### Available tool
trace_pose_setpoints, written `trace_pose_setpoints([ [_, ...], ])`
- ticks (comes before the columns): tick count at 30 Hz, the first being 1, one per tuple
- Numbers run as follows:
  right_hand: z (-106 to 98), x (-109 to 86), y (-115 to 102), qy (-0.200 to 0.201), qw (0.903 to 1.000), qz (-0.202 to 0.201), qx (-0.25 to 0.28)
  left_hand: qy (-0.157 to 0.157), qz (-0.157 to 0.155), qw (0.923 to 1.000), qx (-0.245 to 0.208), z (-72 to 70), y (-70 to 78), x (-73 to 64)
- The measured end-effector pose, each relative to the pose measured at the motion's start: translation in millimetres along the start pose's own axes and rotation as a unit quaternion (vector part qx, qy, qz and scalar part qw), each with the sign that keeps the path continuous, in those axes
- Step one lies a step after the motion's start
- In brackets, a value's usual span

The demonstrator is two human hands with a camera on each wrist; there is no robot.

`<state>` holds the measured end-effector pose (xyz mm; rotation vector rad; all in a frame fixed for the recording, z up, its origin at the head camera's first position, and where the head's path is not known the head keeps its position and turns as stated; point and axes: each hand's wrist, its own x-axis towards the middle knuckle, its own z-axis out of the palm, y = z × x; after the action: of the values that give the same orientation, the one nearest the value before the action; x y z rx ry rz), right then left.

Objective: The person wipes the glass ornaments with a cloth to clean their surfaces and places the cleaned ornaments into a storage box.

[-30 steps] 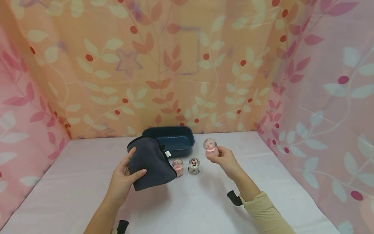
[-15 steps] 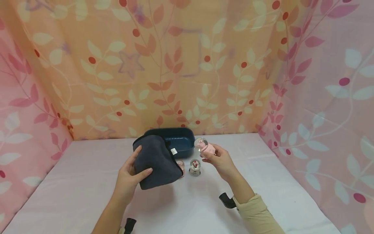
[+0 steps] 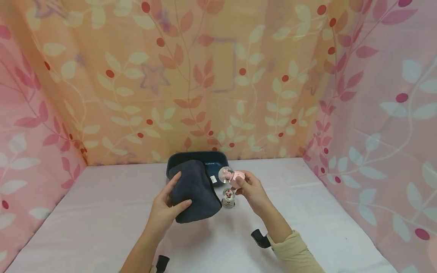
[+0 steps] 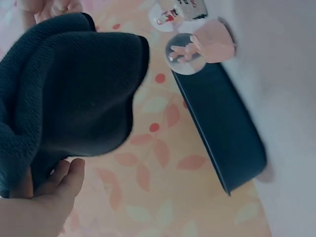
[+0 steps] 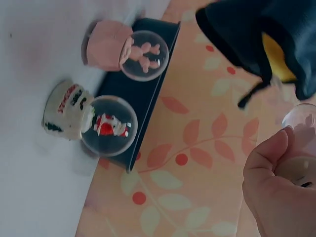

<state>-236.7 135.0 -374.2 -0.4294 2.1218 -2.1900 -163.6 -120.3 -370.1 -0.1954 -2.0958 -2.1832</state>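
My left hand [image 3: 164, 212] grips a dark blue-grey cloth pouch [image 3: 194, 193], thumb across its front. In the right wrist view the pouch's mouth gapes, showing a yellow lining [image 5: 276, 58] and a short black cord. Held by its base in my right hand [image 3: 255, 192] is a pink snow globe [image 3: 238, 178], tipped sideways with its clear dome toward the pouch mouth. A snow globe with a Santa figure [image 3: 228, 198] stands on the table just below it. Another pink snow globe [image 5: 106, 47], with a rabbit-like figure, stands beside that one; the pouch hides it in the head view.
A dark blue rectangular bin [image 3: 218, 161] sits at the back of the table, partly covered by the pouch in the head view. Leaf-patterned curtains [image 3: 205, 76] enclose the white-covered table [image 3: 119, 197] at the back and sides.
The pouch has shifted right, now covering the standing pink globe in the head view. My right hand has moved left, turning its snow globe from upright to sideways.
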Motion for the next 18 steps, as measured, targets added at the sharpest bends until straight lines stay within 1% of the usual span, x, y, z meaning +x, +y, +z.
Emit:
trace_pose_setpoints([
  [3, 8.7, -1.6, 0.6, -0.014, 0.9999, 0.0, 0.005, -0.017, 0.042, 0.9983, 0.037, 8.5, -0.8, 1.8],
  [6, 17.8, -3.6, 2.4, -0.025, 0.9996, 0.007, 0.008, -0.028, 0.093, 0.9924, 0.075, 18.8, -2.9, 6.8],
  [8, 23.8, -5.0, 4.2, -0.032, 0.9993, 0.012, 0.015, -0.032, 0.12, 0.9879, 0.094, 26.2, -5.3, 11.7],
  [10, 30.2, -6.2, 6.3, -0.038, 0.999, 0.013, 0.021, -0.033, 0.133, 0.9851, 0.103, 33.2, -8.4, 15.7],
  [12, 35.9, -7.1, 9.0, -0.039, 0.9989, 0.012, 0.025, -0.029, 0.139, 0.9835, 0.111, 39.0, -12.2, 18.2],
  [16, 45.1, -7.5, 13.6, -0.027, 0.9993, 0.012, 0.021, -0.009, 0.138, 0.9843, 0.109, 48.1, -19.3, 21.3],
  [18, 47.8, -7.3, 16.1, -0.033, 0.9992, 0.01, 0.019, 0.002, 0.138, 0.9861, 0.092, 51.2, -22.9, 22.9],
])
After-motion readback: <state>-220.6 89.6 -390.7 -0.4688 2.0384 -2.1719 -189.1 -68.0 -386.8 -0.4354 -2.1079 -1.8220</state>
